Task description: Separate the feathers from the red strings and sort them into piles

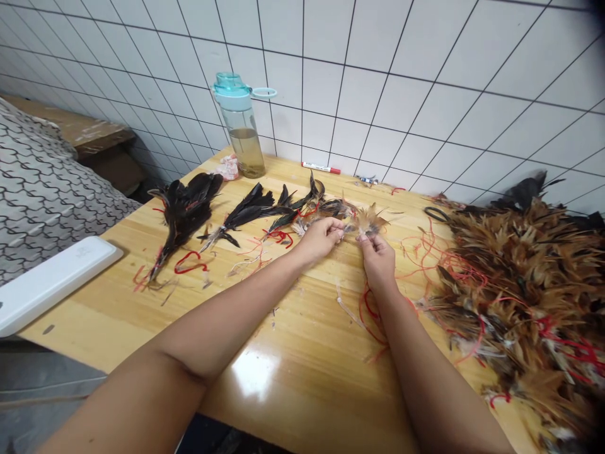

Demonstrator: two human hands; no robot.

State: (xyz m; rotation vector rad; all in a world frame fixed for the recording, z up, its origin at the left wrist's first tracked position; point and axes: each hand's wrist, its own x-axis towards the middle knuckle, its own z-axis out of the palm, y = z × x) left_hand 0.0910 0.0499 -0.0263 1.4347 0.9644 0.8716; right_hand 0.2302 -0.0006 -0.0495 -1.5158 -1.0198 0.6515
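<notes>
My right hand [377, 255] pinches the base of a small bunch of brown feathers [368, 221], whose tips fan out above the fingers. Close beside it on the left, my left hand [322, 238] has its fingers pressed together over more feathers. What the left fingertips hold is too small to name. Dark feather bunches [248, 211] lie in a row left of my hands, with a large black bunch [186, 205] at the far end. Red string [371, 309] lies by my right wrist.
A big pile of brown feathers [534, 284] with red strings covers the table's right side. At the back stand a water bottle [246, 135], a crumpled tissue [227, 168] and a red-capped marker [320, 168]. A long white case [57, 280] lies at the left edge.
</notes>
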